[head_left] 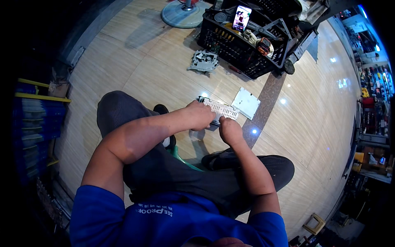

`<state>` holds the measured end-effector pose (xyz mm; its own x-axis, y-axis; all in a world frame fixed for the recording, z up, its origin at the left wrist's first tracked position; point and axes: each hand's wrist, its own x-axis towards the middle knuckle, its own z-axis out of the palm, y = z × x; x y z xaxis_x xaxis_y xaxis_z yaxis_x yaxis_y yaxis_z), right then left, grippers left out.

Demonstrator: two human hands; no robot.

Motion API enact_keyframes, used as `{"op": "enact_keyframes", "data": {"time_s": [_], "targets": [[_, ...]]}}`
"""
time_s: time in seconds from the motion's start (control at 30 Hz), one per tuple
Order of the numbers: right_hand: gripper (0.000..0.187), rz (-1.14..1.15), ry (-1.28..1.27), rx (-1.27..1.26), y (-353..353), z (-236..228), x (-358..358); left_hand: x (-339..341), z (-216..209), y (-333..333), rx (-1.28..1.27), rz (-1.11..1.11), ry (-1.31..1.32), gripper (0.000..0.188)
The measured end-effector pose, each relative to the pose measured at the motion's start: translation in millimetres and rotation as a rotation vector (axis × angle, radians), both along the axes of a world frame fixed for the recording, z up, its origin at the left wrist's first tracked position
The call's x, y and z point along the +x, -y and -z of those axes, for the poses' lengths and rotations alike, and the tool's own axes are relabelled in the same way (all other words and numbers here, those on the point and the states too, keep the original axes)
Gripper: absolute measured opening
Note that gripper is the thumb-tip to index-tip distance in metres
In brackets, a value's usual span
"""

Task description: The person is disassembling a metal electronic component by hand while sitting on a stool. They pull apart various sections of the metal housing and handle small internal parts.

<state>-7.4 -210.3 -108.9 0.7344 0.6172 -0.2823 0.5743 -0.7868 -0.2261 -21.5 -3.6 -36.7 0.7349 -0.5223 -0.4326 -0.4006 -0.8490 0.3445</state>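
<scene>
Between my hands, off the floor, is a slotted metal casing [224, 111], silver on its upper face and darker along the near side. Its exact kind does not show. My left hand [200, 116] is closed around the casing's left end. At the near right edge, my right hand [231, 131] is closed with its thumb and fingers against the metal; its palm is hidden. Just beyond the casing, a flat pale metal cover plate [246, 102] lies on the tiles. A small stack of metal plates and frames [203, 61] rests farther off.
A black plastic crate [234, 53] full of tools and parts stands ahead, with a lit phone [241, 18] propped on it. Beyond is a round stand base [183, 15]. Blue bins [37, 127] line the left side; a small yellowish frame [314, 224] lies at lower right.
</scene>
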Motion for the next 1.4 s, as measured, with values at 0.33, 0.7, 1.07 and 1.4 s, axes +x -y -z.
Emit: {"op": "enact_keyframes", "data": {"time_s": [0.33,0.7,1.07,1.4], "targets": [[0.012,-0.001,0.001,0.018,-0.6,-6.2,-1.8,0.2,-4.2,1.1,0.011,-0.011,-0.021,0.036],[0.011,-0.003,0.015,0.000,-2.3,-9.3,-1.8,0.1,-0.7,0.1,0.000,-0.011,-0.010,0.037],[0.013,0.022,0.004,-0.003,-0.6,-4.3,-0.3,0.4,-0.4,-0.2,-0.008,0.003,-0.007,0.037],[0.013,0.070,-0.018,0.010,-2.1,-9.3,-0.2,0.4,0.5,0.0,0.005,0.001,-0.022,0.037]]}}
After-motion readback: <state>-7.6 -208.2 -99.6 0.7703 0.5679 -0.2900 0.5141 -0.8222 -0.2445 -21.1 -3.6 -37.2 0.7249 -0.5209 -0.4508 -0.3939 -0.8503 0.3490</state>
